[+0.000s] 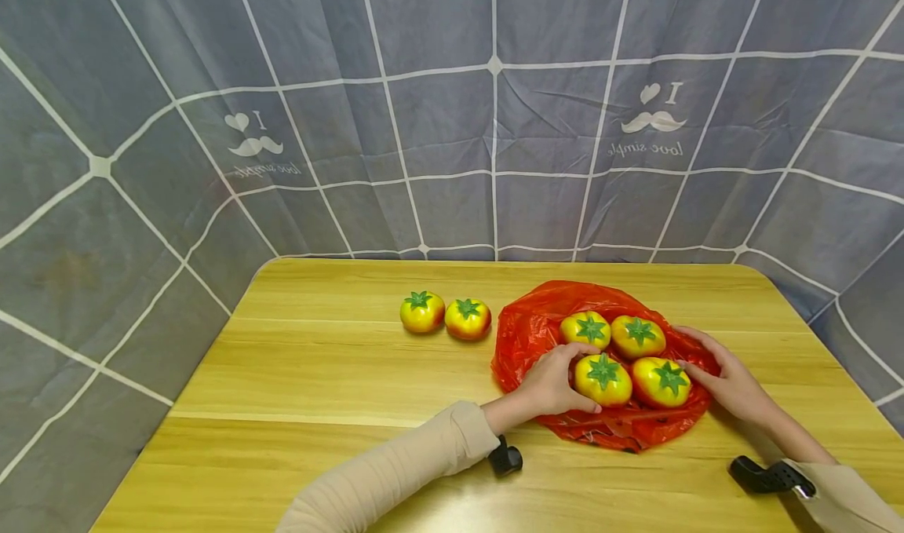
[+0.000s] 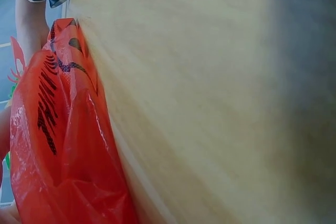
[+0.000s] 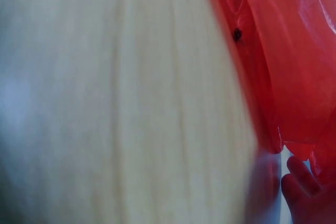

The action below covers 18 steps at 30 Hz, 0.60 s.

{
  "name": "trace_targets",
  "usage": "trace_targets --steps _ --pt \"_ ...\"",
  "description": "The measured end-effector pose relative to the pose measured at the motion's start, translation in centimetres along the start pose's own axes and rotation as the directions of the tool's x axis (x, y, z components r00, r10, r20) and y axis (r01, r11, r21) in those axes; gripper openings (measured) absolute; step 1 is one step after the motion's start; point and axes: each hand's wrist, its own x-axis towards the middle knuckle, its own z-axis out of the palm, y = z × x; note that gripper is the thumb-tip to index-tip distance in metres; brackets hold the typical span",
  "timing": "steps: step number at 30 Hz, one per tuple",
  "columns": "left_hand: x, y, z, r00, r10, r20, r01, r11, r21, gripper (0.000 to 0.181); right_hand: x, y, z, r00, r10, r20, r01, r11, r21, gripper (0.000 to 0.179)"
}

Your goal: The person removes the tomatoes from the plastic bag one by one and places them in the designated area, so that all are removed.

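A red plastic bag (image 1: pixel 540 313) lies spread with its mouth up, several yellow-red toy tomatoes with green star-shaped tops inside it. My left hand (image 1: pixel 554 380) curls round the front-left tomato (image 1: pixel 603 380), fingers above and thumb below. At the bag's right side my right hand (image 1: pixel 734 384) holds the rim, its thumb close to the front-right tomato (image 1: pixel 661 381). Behind these sit two more, a back-left tomato (image 1: pixel 585 329) and a back-right tomato (image 1: pixel 638 336). In the left wrist view the bag's printed side (image 2: pixel 68 129) hides most of the left hand.
Two loose tomatoes, one at the left (image 1: pixel 422 312) and one beside it (image 1: pixel 468 319), stand on the wooden table (image 1: pixel 318 376) left of the bag. A grey checked curtain (image 1: pixel 438 125) hangs behind the table. Each wrist carries a black strap (image 1: pixel 770 476).
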Motion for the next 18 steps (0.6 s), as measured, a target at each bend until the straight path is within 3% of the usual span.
trace_targets --steps 18 --pt "-0.25 0.38 -0.15 0.999 -0.028 -0.031 0.028 0.999 -0.020 0.070 0.05 -0.38 -0.07 1.000 0.006 0.010 -0.006 1.000 0.001 0.047"
